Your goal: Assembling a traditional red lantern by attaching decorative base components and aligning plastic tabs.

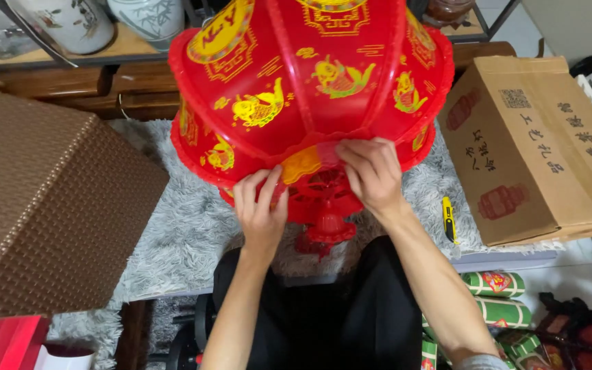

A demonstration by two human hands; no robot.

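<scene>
Red lantern [310, 89] with gold fish prints sits tilted toward the camera, its lower end over the near edge of the table [515, 259], bottom hub facing the person. Left hand [260, 209] lies flat against the lower panels, fingers spread and pressing rather than closed round anything; no clenched grip there. Right hand [371, 171] pinches the lower edge of a panel where a gold strip meets the red plastic hub [323, 199], thumb and fingers closed on that edge. Judgement: the lantern is large but light, thin fabric or film panels stretched over slim ribs, so it probably dents or creases if squeezed mid-panel; the fuzzy trim along the seams gives some friction, the glossy panels less. The stiffest places to hold look to be the ribs and the moulded hub, which carries openwork that may snap under twisting. Surface: the table is covered by a grey shaggy rug [179, 226], soft and non-slip. A yellow utility knife [449, 219] lies on it just right of the right forearm. A printed cardboard box [536, 151] rests at the right, a brown woven box [42, 205] at the left. Behind, a shelf holds ceramic jars [70, 24]. Green rolled packages [495, 282] lie on the floor lower right.
</scene>
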